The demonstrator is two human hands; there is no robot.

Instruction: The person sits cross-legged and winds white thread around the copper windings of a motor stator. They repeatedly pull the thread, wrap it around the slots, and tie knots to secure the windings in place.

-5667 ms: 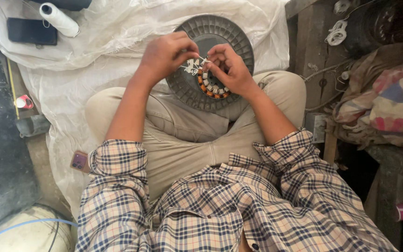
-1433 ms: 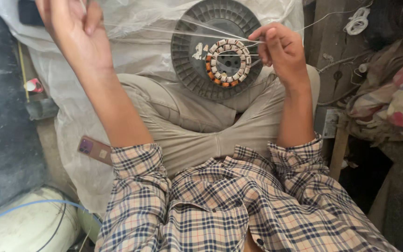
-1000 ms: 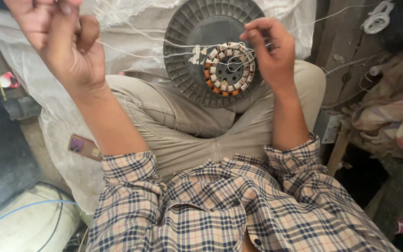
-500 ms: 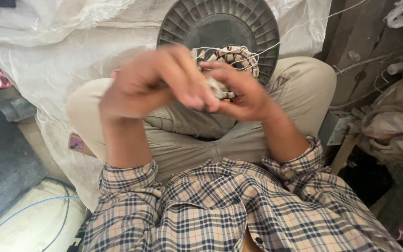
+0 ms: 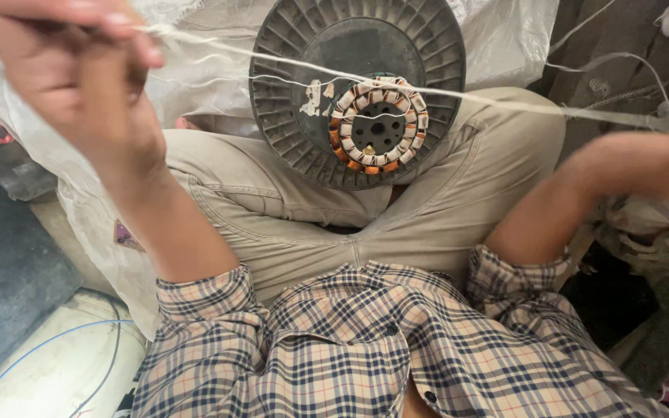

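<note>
Head view: left hand point(image 5: 63, 70), half a second ago bunched with the right over the stator point(image 5: 378, 124), is now raised far left, fingers pinched shut on taut wire point(image 5: 288, 60). Right hand point(image 5: 644, 166) has swung far right, blurred; its grip cannot be told. Winding appears drawn tight across the finned disc point(image 5: 288, 116) resting on the lap.

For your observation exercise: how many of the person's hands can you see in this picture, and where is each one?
2. The left hand is raised at the upper left, pinching a pale thread. The right hand is stretched out to the right edge, blurred, by the same thread. No other hands show.
</note>
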